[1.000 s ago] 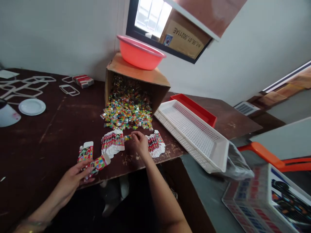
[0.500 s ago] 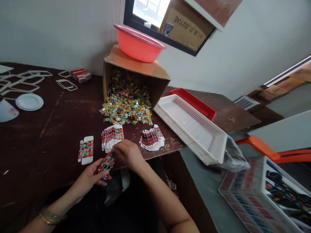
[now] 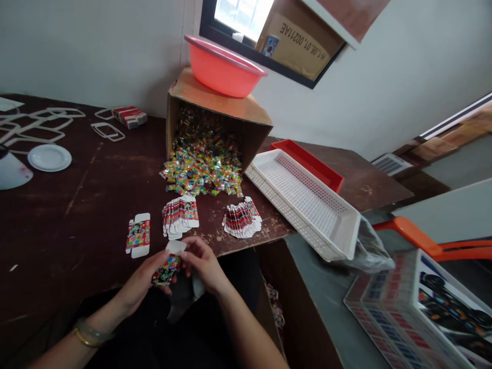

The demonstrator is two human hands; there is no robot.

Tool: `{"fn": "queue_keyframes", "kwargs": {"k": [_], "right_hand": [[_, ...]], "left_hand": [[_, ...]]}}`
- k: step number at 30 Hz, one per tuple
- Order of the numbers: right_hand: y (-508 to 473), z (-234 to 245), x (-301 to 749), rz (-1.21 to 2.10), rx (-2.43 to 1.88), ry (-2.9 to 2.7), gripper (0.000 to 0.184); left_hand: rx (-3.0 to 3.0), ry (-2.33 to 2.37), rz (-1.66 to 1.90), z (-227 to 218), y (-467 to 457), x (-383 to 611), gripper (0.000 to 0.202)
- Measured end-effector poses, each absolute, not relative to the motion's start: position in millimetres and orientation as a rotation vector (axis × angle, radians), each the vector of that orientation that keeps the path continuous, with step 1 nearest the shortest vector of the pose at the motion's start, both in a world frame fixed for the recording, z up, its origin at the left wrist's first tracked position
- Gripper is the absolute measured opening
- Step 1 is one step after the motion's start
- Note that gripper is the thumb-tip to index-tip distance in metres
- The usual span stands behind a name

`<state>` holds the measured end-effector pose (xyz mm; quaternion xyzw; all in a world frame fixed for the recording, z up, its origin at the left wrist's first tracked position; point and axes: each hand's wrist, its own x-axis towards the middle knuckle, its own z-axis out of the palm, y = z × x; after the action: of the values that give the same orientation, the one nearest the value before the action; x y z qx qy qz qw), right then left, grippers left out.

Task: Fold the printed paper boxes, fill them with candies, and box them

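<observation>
A small printed candy box with a white flap raised at its top is held just off the table's front edge. My left hand grips its left side and bottom. At the flap and right side, the fingers of my right hand are closed on the same box. Beyond my hands, a fanned stack of flat cartons lies on the table, with a second fanned stack to its right. One single flat carton lies to the left.
A tipped cardboard box spills wrapped candies onto the table. On top sits a pink basin. To the right are a white perforated basket and a red tray. An open carton stands below the table edge.
My right hand has turned and come lower beside the box. The box now stands more upright, its white flap showing at the top. The view has shifted slightly.
</observation>
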<state>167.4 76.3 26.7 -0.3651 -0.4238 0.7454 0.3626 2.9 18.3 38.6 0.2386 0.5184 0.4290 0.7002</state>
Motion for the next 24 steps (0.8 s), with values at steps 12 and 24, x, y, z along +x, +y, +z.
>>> {"fn": "queue_keyframes", "kwargs": {"k": [12,24], "right_hand": [[85.8,34.7,172.9,2.238,-0.986,-1.116,0.038],[69.3,46.6,160.6,1.373,-1.021,-1.761,0.025]], "left_hand": [[0.686,1.115,0.763,42.1,18.4,-14.1,0.046],[0.625,1.126,0.884,23.5,21.6,-12.4,0.034]]}}
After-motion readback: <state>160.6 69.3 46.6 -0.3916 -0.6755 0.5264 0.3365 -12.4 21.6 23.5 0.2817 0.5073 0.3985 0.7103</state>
